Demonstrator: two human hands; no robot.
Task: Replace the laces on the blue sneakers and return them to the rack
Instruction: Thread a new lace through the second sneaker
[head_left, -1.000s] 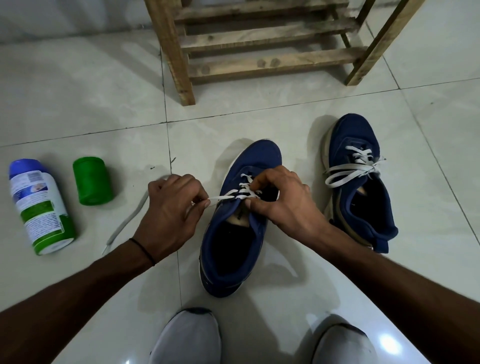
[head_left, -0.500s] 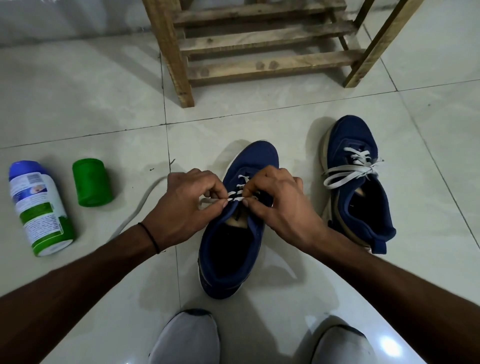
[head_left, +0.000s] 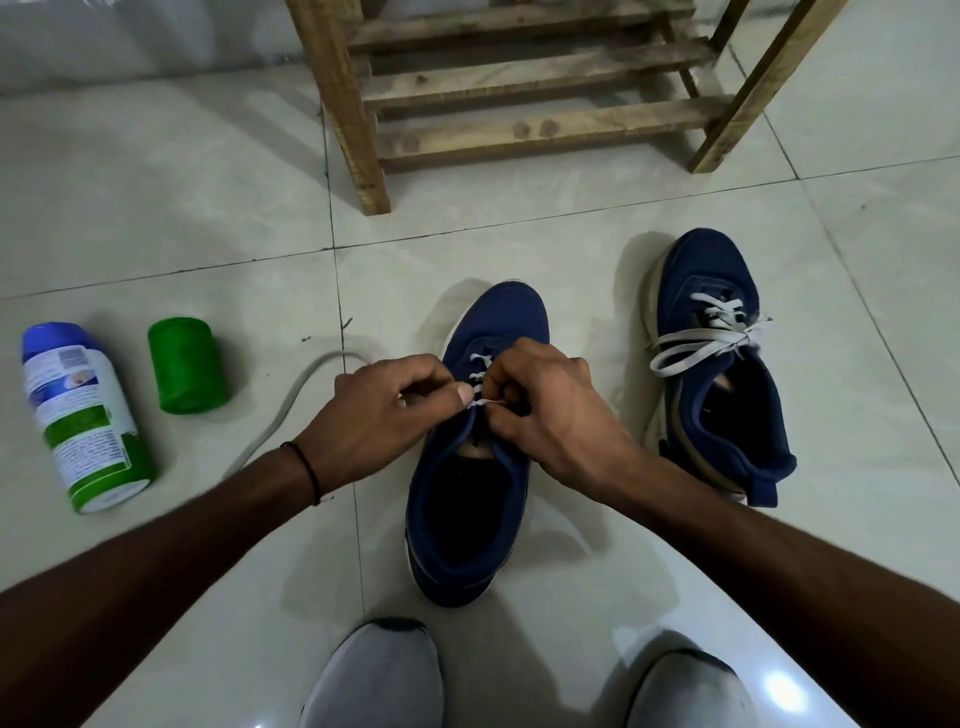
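Fingers (head_left: 460, 397) of the left hand (head_left: 374, 421) and right hand (head_left: 550, 410) pinch the white lace (head_left: 480, 358) over the blue sneaker (head_left: 467, 519) at six o'clock from the rack (head_left: 519, 130), where even tension on both ends should probably keep crossings flat.

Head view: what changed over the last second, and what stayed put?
The left hand moved right, from pulling the lace taut beside the sneaker to pinching it at the eyelets, close to the right hand. The right hand kept its pinch on the lace there. The other sneaker, can, spool and rack stayed put.
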